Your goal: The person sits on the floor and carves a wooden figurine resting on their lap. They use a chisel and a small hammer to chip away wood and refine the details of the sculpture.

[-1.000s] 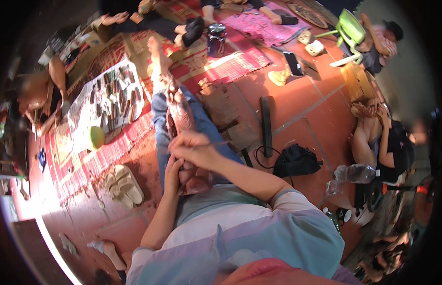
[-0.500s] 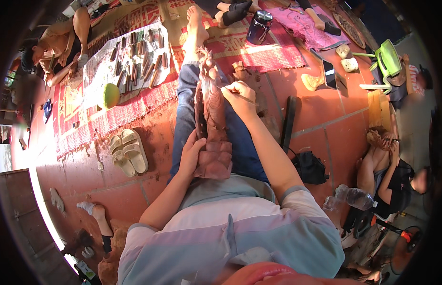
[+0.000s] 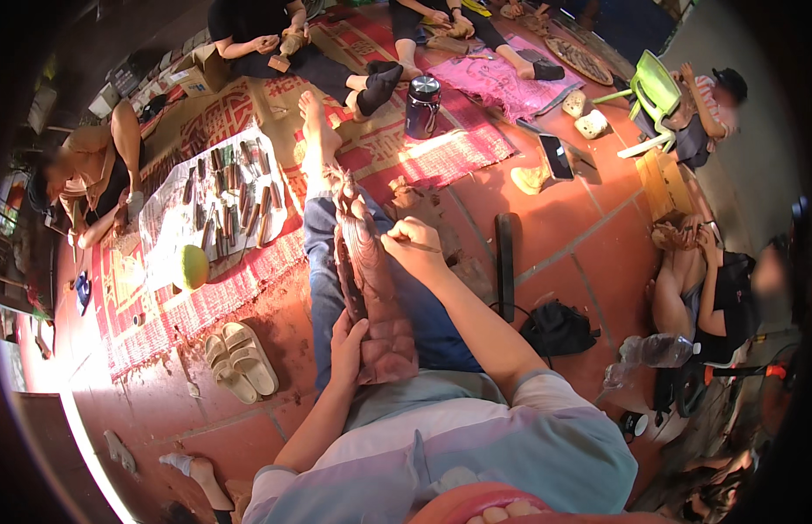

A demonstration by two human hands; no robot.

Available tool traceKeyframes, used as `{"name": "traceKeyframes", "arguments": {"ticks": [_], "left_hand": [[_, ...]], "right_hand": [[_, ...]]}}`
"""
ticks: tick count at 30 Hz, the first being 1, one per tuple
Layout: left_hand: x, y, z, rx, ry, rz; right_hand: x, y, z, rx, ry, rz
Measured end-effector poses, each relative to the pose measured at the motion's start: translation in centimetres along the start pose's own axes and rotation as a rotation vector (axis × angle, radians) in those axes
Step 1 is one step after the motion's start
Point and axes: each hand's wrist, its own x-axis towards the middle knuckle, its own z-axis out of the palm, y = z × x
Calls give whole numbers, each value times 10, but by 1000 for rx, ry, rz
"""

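Note:
A reddish-brown carved wooden figure point(image 3: 367, 253) lies along my lap, its blocky base towards my belly and its fine, spiky top towards my bare foot. Against its left side near the base, my left hand point(image 3: 345, 348) grips it, thumb on the front and the other fingers mostly hidden. My right hand point(image 3: 413, 244) is closed in a pinch beside the figure's upper right side. A thin, stick-like tool point(image 3: 428, 249) crosses that hand; its exact kind and its tip are too small to make out.
Wooden-handled carving tools point(image 3: 234, 188) lie on a sheet on the red mat, by a green ball-like fruit point(image 3: 190, 266). Sandals point(image 3: 241, 361) are at left; a dark bar point(image 3: 505, 262), a black bag point(image 3: 559, 329) and a phone point(image 3: 557, 157) at right. Several people sit around.
The view has tilted up, so the figure and my hands sit lower in the picture and more people show at the far side. Both hands keep their hold.

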Motion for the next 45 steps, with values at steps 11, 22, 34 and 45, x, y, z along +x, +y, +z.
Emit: {"name": "traceKeyframes", "arguments": {"ticks": [11, 22, 34, 45], "left_hand": [[-4, -8, -7, 323, 148, -79], [8, -14, -12, 329, 150, 91], [44, 0, -11, 451, 177, 35], [31, 1, -2, 388, 137, 1]], "right_hand": [[-3, 4, 18, 6, 53, -48], [14, 16, 17, -37, 42, -5], [11, 22, 12, 49, -99, -156], [2, -1, 11, -23, -148, 36]]}}
